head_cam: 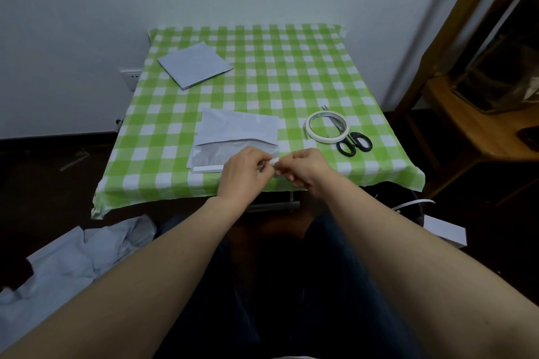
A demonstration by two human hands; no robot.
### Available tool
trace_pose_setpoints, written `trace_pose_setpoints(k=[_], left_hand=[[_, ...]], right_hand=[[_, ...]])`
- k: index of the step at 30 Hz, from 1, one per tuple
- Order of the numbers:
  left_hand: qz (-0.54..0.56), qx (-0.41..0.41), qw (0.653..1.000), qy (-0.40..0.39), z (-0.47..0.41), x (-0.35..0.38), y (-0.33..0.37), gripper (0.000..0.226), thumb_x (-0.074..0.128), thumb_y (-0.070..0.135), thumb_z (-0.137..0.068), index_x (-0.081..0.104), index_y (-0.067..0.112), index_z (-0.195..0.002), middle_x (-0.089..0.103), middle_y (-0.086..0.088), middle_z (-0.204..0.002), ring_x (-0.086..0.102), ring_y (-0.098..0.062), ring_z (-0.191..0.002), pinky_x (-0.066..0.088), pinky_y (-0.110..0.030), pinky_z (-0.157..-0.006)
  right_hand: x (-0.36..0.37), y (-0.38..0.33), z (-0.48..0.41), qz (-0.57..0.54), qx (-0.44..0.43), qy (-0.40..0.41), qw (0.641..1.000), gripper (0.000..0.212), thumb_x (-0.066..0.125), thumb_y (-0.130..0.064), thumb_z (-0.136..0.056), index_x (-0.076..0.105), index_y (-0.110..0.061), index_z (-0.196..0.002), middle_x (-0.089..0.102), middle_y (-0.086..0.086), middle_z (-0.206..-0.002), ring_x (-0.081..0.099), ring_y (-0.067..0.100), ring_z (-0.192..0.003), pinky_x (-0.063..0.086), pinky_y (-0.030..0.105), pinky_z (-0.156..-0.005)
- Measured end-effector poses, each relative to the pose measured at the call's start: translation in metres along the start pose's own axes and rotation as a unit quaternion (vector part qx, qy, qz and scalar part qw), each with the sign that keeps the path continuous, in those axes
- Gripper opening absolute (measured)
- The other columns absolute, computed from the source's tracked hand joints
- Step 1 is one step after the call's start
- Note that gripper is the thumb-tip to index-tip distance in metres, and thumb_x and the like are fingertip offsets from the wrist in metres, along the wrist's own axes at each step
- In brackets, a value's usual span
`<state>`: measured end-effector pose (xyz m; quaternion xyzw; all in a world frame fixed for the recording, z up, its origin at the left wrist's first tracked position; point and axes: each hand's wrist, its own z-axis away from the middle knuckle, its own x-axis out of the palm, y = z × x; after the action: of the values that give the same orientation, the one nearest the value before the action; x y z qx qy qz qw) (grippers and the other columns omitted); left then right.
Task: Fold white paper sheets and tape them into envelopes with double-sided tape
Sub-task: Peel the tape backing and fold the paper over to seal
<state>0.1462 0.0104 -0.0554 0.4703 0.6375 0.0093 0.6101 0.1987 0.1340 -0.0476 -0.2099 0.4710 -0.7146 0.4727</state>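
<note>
Your left hand (243, 167) and right hand (306, 167) meet at frame centre, fingers curled, both pinching a small tape strip (274, 161) at the lower right corner of the folded paper sheet (233, 134). The tape roll (326, 128) lies right of it.

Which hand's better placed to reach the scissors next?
Probably the right hand: the scissors lie just beyond it, while the left hand would have to cross over. Both pinch the tape strip.
</note>
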Motion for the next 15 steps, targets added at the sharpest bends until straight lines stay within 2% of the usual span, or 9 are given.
trace_pose_setpoints(k=[2,6,11,15], left_hand=[[0.010,-0.030,0.999,-0.007,-0.001,-0.002,0.001,0.016,0.064,0.016,-0.083,0.072,0.011,-0.096,0.069,-0.006,-0.096,0.065,-0.021,-0.087,0.048,-0.031,-0.079],[0.026,-0.053,0.997,-0.040,-0.004,-0.006,0.005,0.017,0.065,0.019,-0.084,0.073,0.012,-0.098,0.072,-0.005,-0.097,0.068,-0.018,-0.087,0.049,-0.027,-0.082],[0.018,-0.056,0.997,-0.057,-0.007,-0.011,0.006,0.019,0.064,0.022,-0.085,0.074,0.013,-0.097,0.073,-0.006,-0.096,0.067,-0.020,-0.091,0.050,-0.034,-0.084],[-0.015,-0.039,0.997,-0.070,-0.009,-0.014,0.007,0.019,0.062,0.023,-0.086,0.075,0.012,-0.095,0.073,-0.007,-0.096,0.065,-0.024,-0.093,0.048,-0.035,-0.083]], right_hand=[[-0.001,0.002,0.000,0.002,-0.013,-0.007,1.000,0.014,0.063,0.001,-0.080,0.062,0.000,-0.066,0.057,0.008,-0.053,0.034,0.008,-0.032,0.023,0.014,-0.032],[-0.002,0.000,0.002,0.001,-0.044,-0.018,0.999,0.014,0.062,0.001,-0.083,0.062,0.003,-0.069,0.047,-0.003,-0.032,0.030,0.005,-0.025,0.022,0.013,-0.030],[0.001,-0.001,-0.001,0.044,-0.073,-0.016,0.996,0.025,0.061,-0.002,-0.086,0.061,-0.004,-0.061,0.045,0.004,-0.040,0.032,0.007,-0.029,0.025,0.014,-0.031],[0.002,-0.002,-0.003,0.097,-0.097,-0.011,0.990,0.030,0.059,-0.003,-0.088,0.059,-0.010,-0.058,0.047,-0.002,-0.040,0.035,0.001,-0.028,0.030,0.013,-0.033]])
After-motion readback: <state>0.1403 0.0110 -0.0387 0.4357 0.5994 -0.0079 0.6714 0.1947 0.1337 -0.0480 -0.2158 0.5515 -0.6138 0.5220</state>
